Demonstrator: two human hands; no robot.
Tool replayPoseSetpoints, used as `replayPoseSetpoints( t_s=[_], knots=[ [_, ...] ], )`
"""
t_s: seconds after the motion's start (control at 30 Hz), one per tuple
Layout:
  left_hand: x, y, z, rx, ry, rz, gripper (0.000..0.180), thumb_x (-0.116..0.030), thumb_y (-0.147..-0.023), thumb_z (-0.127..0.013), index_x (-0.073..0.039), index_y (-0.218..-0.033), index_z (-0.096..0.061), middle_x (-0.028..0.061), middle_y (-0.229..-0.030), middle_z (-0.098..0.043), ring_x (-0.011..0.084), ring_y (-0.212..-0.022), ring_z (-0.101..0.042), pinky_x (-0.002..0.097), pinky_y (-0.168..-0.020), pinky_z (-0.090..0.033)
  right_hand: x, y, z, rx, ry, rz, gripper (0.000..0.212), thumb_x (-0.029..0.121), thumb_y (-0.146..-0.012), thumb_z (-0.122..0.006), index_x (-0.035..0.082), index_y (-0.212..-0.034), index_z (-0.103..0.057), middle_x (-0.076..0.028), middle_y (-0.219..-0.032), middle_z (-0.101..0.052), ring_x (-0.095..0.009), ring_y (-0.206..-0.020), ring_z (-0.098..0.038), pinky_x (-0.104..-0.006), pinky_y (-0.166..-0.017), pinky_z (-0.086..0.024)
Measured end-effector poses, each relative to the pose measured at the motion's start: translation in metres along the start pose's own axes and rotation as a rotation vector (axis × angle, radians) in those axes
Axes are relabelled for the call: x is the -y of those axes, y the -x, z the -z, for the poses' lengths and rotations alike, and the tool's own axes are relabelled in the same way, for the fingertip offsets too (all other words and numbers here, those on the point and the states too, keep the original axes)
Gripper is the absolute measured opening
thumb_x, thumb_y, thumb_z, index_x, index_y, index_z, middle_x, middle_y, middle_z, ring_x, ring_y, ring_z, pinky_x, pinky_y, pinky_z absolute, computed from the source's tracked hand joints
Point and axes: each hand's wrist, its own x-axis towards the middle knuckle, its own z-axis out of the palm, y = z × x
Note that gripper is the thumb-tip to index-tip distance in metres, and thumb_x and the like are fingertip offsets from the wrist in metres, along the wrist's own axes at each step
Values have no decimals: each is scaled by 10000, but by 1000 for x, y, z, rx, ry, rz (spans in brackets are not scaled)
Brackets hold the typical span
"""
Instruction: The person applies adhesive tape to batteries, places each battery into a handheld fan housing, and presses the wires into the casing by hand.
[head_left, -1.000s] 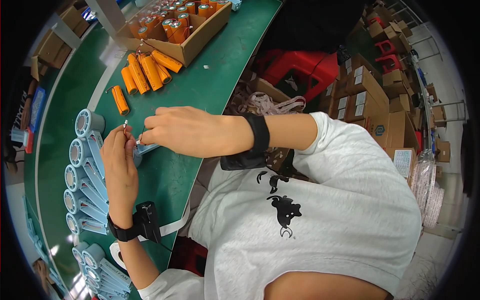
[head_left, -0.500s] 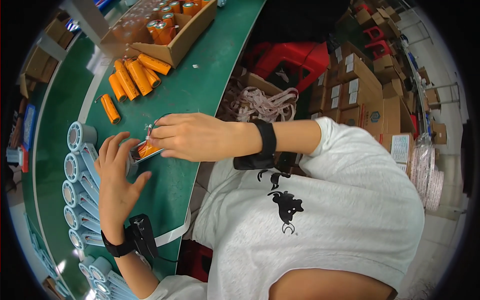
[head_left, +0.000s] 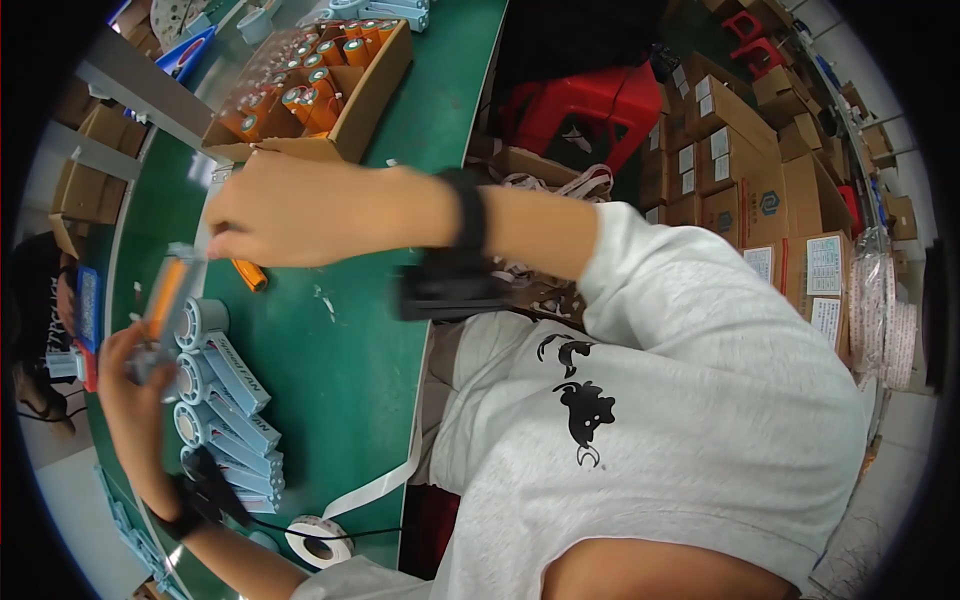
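My left hand (head_left: 135,390) is closed round the head of a pale blue handheld fan housing (head_left: 180,262), at the left of the bench. Its handle points up and away, with an orange battery (head_left: 170,292) showing inside the long opening. Blurred by motion, my right hand (head_left: 290,208) is near the handle's far end, apart from my left hand. Its fingertips are mostly hidden, so whether it holds anything is unclear. A loose orange battery (head_left: 250,275) lies just under it, partly covered. Other fan housings (head_left: 235,375) stand in a row beside my left hand.
Beyond my right hand is a cardboard box (head_left: 375,95) of orange batteries. A white tape roll (head_left: 320,540) with a loose strip lies on the green bench (head_left: 350,350) near its front edge. A red stool (head_left: 590,115) and stacked cartons (head_left: 780,200) stand at the right.
My hands have drawn apart. The left has carried the fan housing to the left and raised it; the right has moved away toward the loose batteries. The view has shifted too.
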Motion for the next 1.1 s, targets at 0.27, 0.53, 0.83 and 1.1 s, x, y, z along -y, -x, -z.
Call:
replayPoseSetpoints(
  t_s=[0.27,0.53,0.83,1.1],
  knots=[
    [269,-10,2,80,-349,273,563,-120,-677,-672,-26,-1204,-499,172,-1132,-526,255,-1039,-511,319,-883,-381,-15,-41,-130,338,489,-175,202,168,-719,-615,26,-852,-670,-147,-916,-643,-285,-877,-625,-369,-636,-524],
    [24,183,26,95,-150,683,224,-237,-820,-593,-61,-959,-604,158,-940,-597,291,-891,-574,394,-742,-449,-45,-49,-122,200,213,-176,170,96,-671,-612,7,-807,-660,-166,-900,-620,-279,-830,-638,-332,-541,-528],
    [-68,299,-108,-232,-681,521,465,-305,-714,-705,11,-999,-518,180,-1013,-532,352,-1005,-452,447,-891,-294,30,68,-76,710,-1455,-513,484,96,-726,-659,-77,-1115,-429,-104,-761,-593,-161,-626,-579,-278,-551,-483],
    [-98,251,-102,-464,-348,432,392,-194,-767,-644,17,-1062,-496,119,-1062,-566,284,-998,-471,409,-937,-216,104,85,-108,654,-1235,-492,224,167,-705,-693,-20,-780,-596,-14,-574,-524,-93,-512,-463,-249,-477,-360]
  ],
)
